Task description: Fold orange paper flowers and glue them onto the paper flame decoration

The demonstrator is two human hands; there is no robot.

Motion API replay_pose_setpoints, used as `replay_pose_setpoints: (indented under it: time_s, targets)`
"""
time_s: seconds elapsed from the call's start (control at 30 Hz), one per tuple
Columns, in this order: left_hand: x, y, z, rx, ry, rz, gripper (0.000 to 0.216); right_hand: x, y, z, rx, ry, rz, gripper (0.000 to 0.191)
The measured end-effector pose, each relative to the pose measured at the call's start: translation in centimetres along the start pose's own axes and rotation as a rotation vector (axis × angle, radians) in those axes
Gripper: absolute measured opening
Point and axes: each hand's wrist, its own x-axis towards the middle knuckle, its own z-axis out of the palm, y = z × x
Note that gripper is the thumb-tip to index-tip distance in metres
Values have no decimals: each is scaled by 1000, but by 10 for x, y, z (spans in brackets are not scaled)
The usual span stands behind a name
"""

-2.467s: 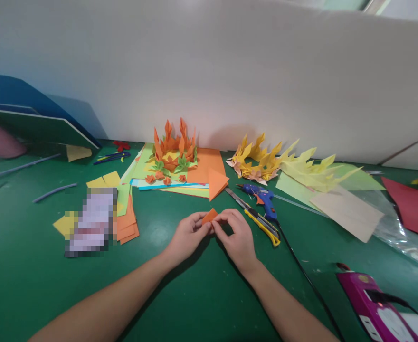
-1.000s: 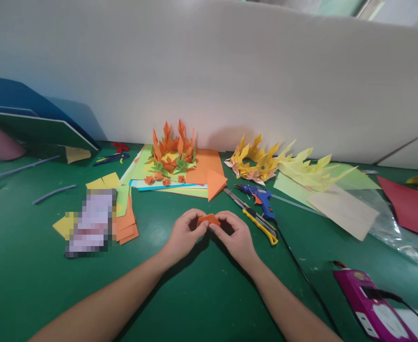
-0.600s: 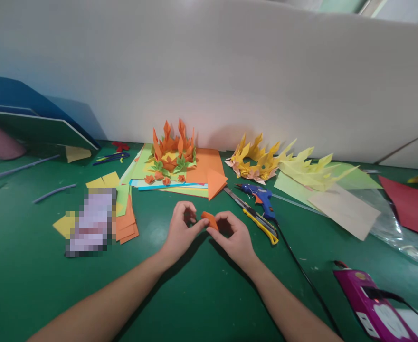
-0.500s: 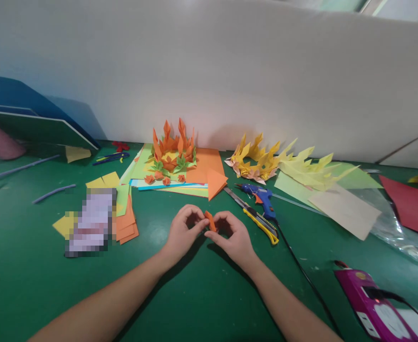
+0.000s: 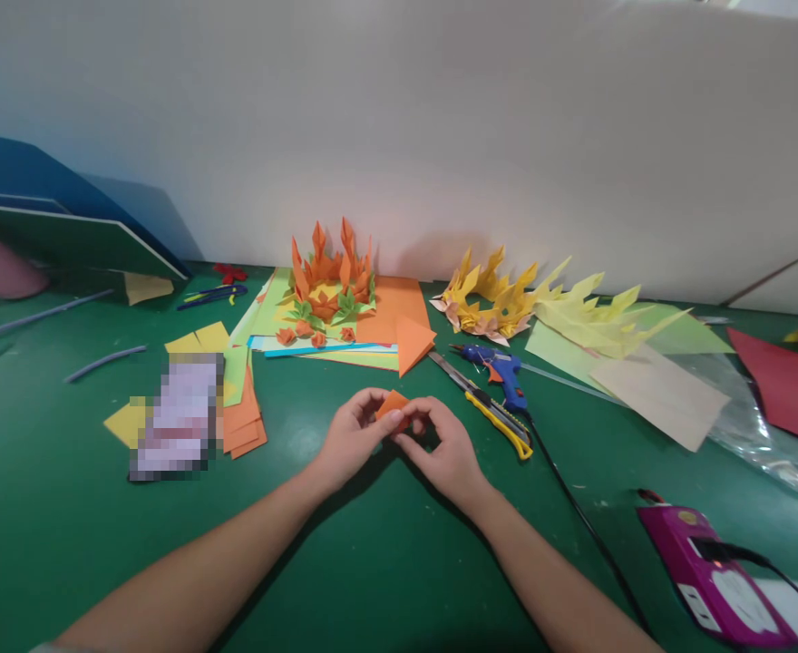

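A small folded orange paper piece (image 5: pixel 392 404) is pinched between both my hands above the green table (image 5: pixel 372 562). My left hand (image 5: pixel 353 438) grips its left side with thumb and forefinger. My right hand (image 5: pixel 440 447) holds its right side, fingers curled around it. Behind the hands lies a loose orange paper triangle (image 5: pixel 411 343). Farther back an orange and green origami arrangement (image 5: pixel 327 288) sits on a stack of coloured sheets.
A yellow utility knife (image 5: pixel 491 413) and a blue glue gun (image 5: pixel 501 374) with a black cord lie right of my hands. Yellow origami pieces (image 5: pixel 508 304), paper sheets and a red sheet (image 5: pixel 786 385) spread right. A purple device (image 5: pixel 708 571) sits near right; paper squares (image 5: pixel 239 413) left.
The orange piece was turned between my fingers, standing on edge half a second ago and now showing its face again. My left fingers opened briefly, then closed back on it.
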Motion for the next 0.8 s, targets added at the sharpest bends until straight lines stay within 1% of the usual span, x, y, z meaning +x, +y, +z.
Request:
replay_pose_setpoints:
  time_s: [0.1, 0.23, 0.47, 0.63, 0.73, 0.8]
  targets:
    - [1, -2, -1, -22, 17, -22, 38, 0, 1, 0, 0, 47, 15, 16]
    - [1, -4, -3, -66, 47, -56, 38, 1, 0, -2, -3, 49, -27, 15]
    - [2, 0, -5, -134, 66, -106, 34, 1, -1, -3, 32, 50, -21, 13]
    - [1, 0, -6, -57, 88, -80, 33, 2, 0, -4, 32, 58, -18, 9]
    - [1, -2, -5, -21, 101, -90, 37, 2, 2, -4, -3, 55, -11, 3]
    - [2, -3, -4, -40, 105, -106, 41, 2, 3, -4, -26, 48, -9, 4]
